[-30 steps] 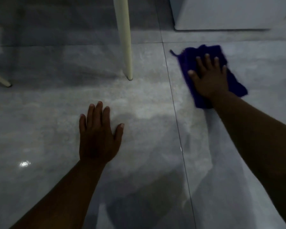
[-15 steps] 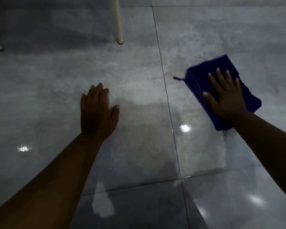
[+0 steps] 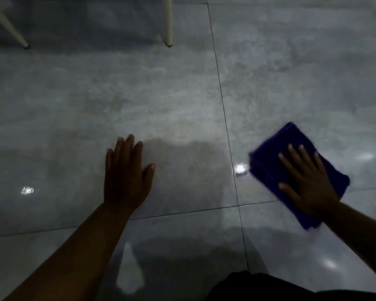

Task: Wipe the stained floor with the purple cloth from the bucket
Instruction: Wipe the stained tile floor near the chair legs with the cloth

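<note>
A folded purple cloth (image 3: 269, 157) lies flat on the grey tiled floor (image 3: 139, 101) at the right. My right hand (image 3: 306, 181) presses on top of it, palm down with fingers spread, covering its middle. My left hand (image 3: 125, 177) rests flat on the bare floor at the centre left, fingers apart and holding nothing. The floor is glossy with dull, cloudy patches and light reflections. No bucket is in view.
Two cream furniture legs stand at the back: one (image 3: 167, 22) near the top centre, a slanted one (image 3: 8, 25) at the top left. Grout lines cross near the cloth. Dark clothing (image 3: 269, 287) shows at the bottom edge.
My right hand has slid the cloth toward me and to the right across the tile. The view has tilted down; the white cabinet base has left the frame. My left hand stays planted.
</note>
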Action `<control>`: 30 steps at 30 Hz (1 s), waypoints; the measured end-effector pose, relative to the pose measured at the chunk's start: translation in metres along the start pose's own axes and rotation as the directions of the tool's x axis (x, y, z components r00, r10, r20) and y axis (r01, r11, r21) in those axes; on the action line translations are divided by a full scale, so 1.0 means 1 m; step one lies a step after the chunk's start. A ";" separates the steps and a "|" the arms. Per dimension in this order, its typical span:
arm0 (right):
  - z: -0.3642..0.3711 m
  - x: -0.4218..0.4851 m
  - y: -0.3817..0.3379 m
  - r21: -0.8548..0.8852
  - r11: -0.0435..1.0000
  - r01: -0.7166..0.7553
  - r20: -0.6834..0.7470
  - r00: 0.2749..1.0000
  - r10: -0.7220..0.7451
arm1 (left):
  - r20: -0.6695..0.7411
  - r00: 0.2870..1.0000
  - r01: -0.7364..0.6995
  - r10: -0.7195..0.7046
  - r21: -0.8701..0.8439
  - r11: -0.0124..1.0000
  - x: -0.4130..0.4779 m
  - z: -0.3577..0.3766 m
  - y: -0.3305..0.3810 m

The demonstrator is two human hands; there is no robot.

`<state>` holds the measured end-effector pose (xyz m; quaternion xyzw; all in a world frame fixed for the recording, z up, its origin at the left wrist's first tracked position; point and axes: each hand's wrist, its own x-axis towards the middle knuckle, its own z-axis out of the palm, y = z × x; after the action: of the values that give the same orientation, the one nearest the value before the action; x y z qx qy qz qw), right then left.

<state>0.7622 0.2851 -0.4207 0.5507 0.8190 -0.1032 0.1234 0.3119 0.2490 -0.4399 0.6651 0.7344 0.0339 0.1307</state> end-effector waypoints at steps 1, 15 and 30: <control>-0.006 0.020 -0.004 0.019 0.997 -0.074 -0.024 0.997 0.074 | 0.005 1.000 0.006 -0.006 -0.004 1.000 -0.003 0.000 0.000; -0.009 0.063 -0.116 -0.186 0.523 0.832 0.074 0.542 -0.837 | -0.145 0.975 0.154 -0.166 -0.090 0.984 -0.039 -0.011 -0.053; -0.009 0.130 -0.293 -0.204 0.301 0.932 0.036 0.314 -0.949 | -0.251 0.884 0.384 -0.395 -0.095 0.919 -0.068 -0.017 -0.141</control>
<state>0.4421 0.2924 -0.4432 -0.0415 0.9963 -0.0535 0.0532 0.1766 0.1678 -0.4446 0.4907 0.8628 0.1112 0.0495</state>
